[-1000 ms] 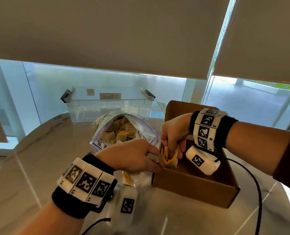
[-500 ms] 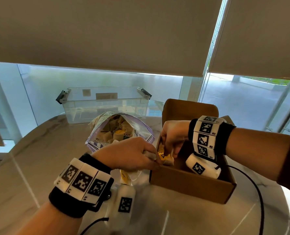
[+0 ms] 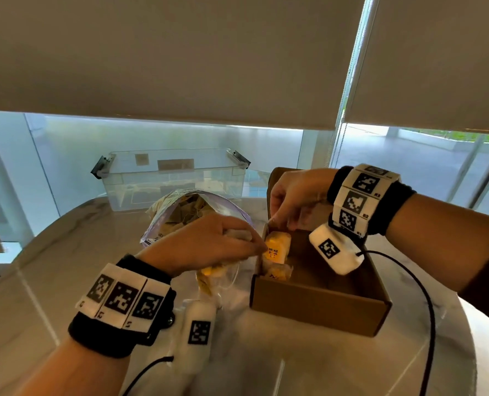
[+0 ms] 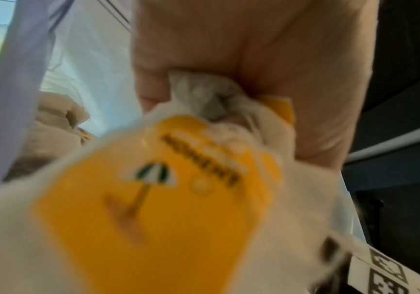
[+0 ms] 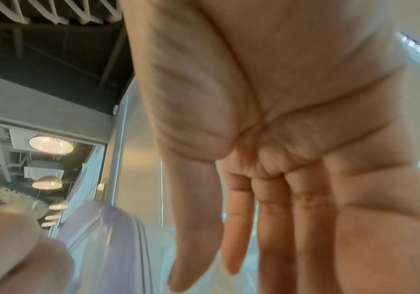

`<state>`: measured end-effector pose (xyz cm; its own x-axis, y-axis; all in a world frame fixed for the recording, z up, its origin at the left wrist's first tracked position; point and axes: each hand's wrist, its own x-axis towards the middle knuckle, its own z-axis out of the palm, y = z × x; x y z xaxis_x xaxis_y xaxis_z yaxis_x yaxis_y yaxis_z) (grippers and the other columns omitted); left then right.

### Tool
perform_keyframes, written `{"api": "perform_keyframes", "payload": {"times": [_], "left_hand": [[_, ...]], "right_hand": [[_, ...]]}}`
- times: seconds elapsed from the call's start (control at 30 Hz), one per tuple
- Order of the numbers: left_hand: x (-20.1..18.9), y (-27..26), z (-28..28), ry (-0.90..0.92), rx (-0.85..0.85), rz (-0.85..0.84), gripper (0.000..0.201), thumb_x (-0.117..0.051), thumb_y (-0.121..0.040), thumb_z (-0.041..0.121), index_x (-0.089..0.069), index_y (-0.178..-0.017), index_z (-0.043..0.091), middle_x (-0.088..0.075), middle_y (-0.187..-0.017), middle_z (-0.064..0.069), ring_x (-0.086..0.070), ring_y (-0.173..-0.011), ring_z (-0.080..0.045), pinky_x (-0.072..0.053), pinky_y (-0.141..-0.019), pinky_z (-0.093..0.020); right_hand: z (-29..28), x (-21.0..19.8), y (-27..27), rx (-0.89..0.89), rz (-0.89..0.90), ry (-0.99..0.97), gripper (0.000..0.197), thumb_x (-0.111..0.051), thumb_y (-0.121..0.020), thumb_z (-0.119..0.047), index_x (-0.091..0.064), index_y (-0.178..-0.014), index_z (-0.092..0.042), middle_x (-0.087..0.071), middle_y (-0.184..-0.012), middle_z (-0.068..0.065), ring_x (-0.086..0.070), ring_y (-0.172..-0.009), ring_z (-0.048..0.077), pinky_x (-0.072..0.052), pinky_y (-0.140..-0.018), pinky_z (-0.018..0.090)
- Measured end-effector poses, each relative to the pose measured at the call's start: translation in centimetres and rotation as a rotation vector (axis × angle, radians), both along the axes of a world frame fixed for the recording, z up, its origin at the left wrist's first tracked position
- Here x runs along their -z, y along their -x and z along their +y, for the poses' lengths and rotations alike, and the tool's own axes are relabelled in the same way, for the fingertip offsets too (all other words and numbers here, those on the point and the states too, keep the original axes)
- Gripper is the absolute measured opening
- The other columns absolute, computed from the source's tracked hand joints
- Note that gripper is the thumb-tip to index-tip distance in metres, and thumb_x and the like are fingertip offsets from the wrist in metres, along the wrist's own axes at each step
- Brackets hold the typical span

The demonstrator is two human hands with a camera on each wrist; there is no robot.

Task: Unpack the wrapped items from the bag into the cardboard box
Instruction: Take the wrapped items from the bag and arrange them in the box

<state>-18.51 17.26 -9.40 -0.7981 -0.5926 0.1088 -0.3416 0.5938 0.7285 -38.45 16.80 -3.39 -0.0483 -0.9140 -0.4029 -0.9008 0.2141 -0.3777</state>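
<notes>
The left hand is pinching a clear bundle of yellow-tagged wrapped items in its grip beside the cardboard box, while the right hand, grip relaxed and holding nothing, is hovering above the packets already inside; next probably calls for passing another across.

brown cardboard box, yellow-labelled wrapped items, lilac-edged bag

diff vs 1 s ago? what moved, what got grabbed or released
The right hand let go of the yellow wrapped item and rose out of the cardboard box, fingers now straight and empty. The item now stands in the box's near-left corner. Unchanged: the left hand still grips a bunch of wrapped items beside the box; bag and clear bin unmoved.
</notes>
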Motion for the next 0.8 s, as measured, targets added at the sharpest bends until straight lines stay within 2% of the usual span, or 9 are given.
{"api": "perform_keyframes", "payload": {"times": [0.1,0.17,0.2,0.27,0.37,0.47,0.6,0.7,0.8], "left_hand": [[-0.1,-0.2,0.0,-0.07,-0.148,0.224,0.015,-0.059,-0.085,0.038,-0.069,-0.085,0.027,-0.067,-0.079,0.011,-0.064,-0.072,-0.002,-0.047,-0.062,-0.012],[-0.4,-0.4,0.1,-0.196,-0.201,0.402,0.025,-0.054,-0.089,0.038,-0.064,-0.076,0.018,-0.06,-0.062,0.003,-0.055,-0.053,-0.014,-0.043,-0.052,-0.021],[-0.6,-0.5,0.2,-0.284,-0.204,0.497,0.029,-0.051,-0.091,0.038,-0.059,-0.073,0.016,-0.052,-0.054,0.003,-0.044,-0.043,-0.013,-0.037,-0.045,-0.02],[-0.9,-0.6,0.3,-0.414,-0.216,0.652,0.032,-0.047,-0.093,0.039,-0.053,-0.073,0.014,-0.04,-0.047,0.006,-0.031,-0.035,-0.008,-0.029,-0.037,-0.016],[-1.0,-0.5,-0.1,-0.52,-0.244,0.808,0.039,-0.047,-0.094,0.043,-0.053,-0.065,0.017,-0.036,-0.044,0.006,-0.029,-0.034,-0.008,-0.028,-0.04,-0.02],[-1.2,-0.3,-0.3,-0.616,-0.258,0.936,0.043,-0.05,-0.093,0.045,-0.053,-0.057,0.021,-0.038,-0.051,0.003,-0.034,-0.043,-0.01,-0.032,-0.044,-0.02],[-1.9,0.3,-0.3,-0.602,-0.371,1.02,0.036,-0.051,-0.092,0.046,-0.052,-0.066,0.02,-0.047,-0.058,0.001,-0.044,-0.047,-0.01,-0.037,-0.047,-0.02],[-2.7,1.0,-0.6,-0.532,-0.439,1.121,0.037,-0.048,-0.095,0.043,-0.046,-0.067,0.019,-0.041,-0.063,-0.003,-0.036,-0.053,-0.013,-0.035,-0.048,-0.022],[-3.7,2.0,-0.8,-0.368,-0.511,1.186,0.043,-0.042,-0.098,0.04,-0.035,-0.062,0.018,-0.031,-0.057,-0.004,-0.027,-0.046,-0.014,-0.031,-0.043,-0.023]], "right_hand": [[1.1,-1.2,-0.5,0.033,-0.111,0.24,0.015,-0.067,-0.084,-0.023,-0.062,-0.089,-0.01,-0.07,-0.079,0.005,-0.067,-0.067,0.014,-0.052,-0.057,0.022],[2.1,-1.6,-1.3,0.057,-0.217,0.377,0.015,-0.065,-0.086,-0.025,-0.062,-0.086,-0.01,-0.07,-0.074,0.003,-0.066,-0.062,0.013,-0.051,-0.054,0.021],[2.6,-1.7,-1.8,0.059,-0.267,0.436,0.015,-0.064,-0.087,-0.025,-0.062,-0.085,-0.01,-0.071,-0.074,0.002,-0.066,-0.06,0.012,-0.051,-0.054,0.02],[3.8,-1.6,-3.0,0.046,-0.36,0.532,0.017,-0.063,-0.088,-0.026,-0.063,-0.087,-0.01,-0.071,-0.075,0.002,-0.066,-0.059,0.011,-0.053,-0.055,0.019],[5.2,-1.0,-4.7,0.033,-0.517,0.617,0.016,-0.063,-0.088,-0.025,-0.063,-0.089,-0.009,-0.071,-0.079,0.006,-0.067,-0.063,0.014,-0.053,-0.057,0.021],[5.9,-0.1,-5.7,0.047,-0.619,0.657,0.014,-0.062,-0.088,-0.025,-0.062,-0.09,-0.011,-0.071,-0.082,0.006,-0.068,-0.066,0.016,-0.054,-0.059,0.023],[6.2,1.3,-6.3,0.061,-0.68,0.625,0.015,-0.062,-0.088,-0.024,-0.062,-0.092,-0.01,-0.071,-0.084,0.008,-0.068,-0.067,0.017,-0.055,-0.061,0.024],[6.4,2.6,-6.6,0.005,-0.695,0.527,0.02,-0.066,-0.081,-0.027,-0.063,-0.093,-0.011,-0.072,-0.083,0.006,-0.068,-0.064,0.013,-0.054,-0.058,0.02],[6.2,3.6,-7.1,-0.051,-0.751,0.499,0.025,-0.066,-0.077,-0.029,-0.063,-0.096,-0.013,-0.071,-0.087,0.005,-0.069,-0.074,0.014,-0.058,-0.068,0.025]]}}
